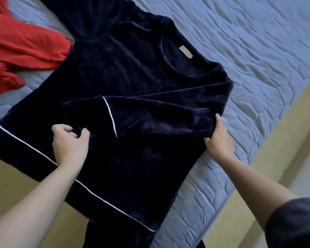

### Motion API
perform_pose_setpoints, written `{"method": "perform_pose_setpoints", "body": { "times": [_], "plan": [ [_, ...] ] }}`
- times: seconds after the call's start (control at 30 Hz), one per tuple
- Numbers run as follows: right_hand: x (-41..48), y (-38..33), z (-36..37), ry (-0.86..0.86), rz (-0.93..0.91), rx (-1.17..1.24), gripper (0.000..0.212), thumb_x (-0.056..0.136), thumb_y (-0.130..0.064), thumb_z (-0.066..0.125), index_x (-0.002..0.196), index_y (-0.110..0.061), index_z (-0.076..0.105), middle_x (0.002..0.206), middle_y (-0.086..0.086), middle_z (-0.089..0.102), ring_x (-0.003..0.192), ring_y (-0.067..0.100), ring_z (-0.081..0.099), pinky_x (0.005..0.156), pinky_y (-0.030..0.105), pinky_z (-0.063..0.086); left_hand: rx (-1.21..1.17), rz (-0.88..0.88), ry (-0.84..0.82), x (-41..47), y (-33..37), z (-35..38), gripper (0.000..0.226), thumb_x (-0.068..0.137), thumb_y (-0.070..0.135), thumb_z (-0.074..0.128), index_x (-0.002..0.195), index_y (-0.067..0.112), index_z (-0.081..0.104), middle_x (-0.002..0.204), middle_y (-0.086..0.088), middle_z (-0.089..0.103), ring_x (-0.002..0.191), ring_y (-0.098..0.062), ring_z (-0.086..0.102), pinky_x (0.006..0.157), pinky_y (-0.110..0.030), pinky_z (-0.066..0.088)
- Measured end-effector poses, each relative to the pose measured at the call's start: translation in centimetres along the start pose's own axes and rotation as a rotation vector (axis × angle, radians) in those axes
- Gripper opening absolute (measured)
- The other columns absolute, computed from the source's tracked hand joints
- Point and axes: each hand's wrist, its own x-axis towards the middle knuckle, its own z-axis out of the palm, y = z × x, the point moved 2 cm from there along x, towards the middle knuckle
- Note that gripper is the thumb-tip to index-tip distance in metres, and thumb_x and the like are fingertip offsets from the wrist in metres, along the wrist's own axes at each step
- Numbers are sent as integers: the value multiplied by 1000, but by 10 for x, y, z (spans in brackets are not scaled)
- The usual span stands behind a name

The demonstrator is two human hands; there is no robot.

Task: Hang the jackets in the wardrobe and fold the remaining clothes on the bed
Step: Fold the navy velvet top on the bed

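Navy velour sweatshirt [123,68] with white piping lies flat, front side up, on the blue quilted mattress [258,51], hem toward the person. One sleeve [150,111] is folded across the chest. Left hand [70,144]: fingers curled, pinching the fabric at the cuff end of that sleeve. Right hand [218,142]: clamped on the folded edge at the sweatshirt's side. A red garment [21,49] lies crumpled beside the other sleeve, touching it.
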Motion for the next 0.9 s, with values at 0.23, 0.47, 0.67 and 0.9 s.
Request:
{"method": "perform_pose_setpoints", "body": {
  "times": [0.23, 0.47, 0.67, 0.9],
  "plan": [
    [-4, 13, 12, 180, 292, 126, 64, 81, -12, 42, 140, -29, 27, 85, 8, 61, 72, 32, 57, 66, 38, 41, 98, -215, -142, -5, 0, 22, 49, 80, 44, 71, 112, 14, 51, 115, -7, 55, 85, -20, 55, 65, -30, 40],
    [-16, 39, 29, 130, 519, 298, 34, 87, -21, 46, 120, -19, 40, 110, 12, 61, 96, 37, 60, 74, 38, 41, -134, -145, -324, -1, -10, 22, 12, 78, 22, 69, 82, 24, 57, 86, -1, 68, 77, -18, 67, 75, -37, 57],
    [-8, 37, 23, 107, 467, 97, 29, 85, -14, 41, 114, -16, 42, 112, 17, 58, 96, 39, 59, 70, 37, 36, -44, -262, -493, -11, -4, 45, 43, 75, 46, 76, 89, 9, 60, 89, -8, 66, 78, -24, 64, 63, -34, 53],
    [2, 58, 39, -56, 633, 400, 30, 88, -19, 33, 106, -10, 56, 96, 19, 64, 79, 35, 63, 72, 44, 55, -104, -125, -276, -9, -14, 34, 25, 82, 13, 67, 102, 25, 57, 92, 3, 64, 84, -21, 62, 76, -32, 48]
  ]
}}
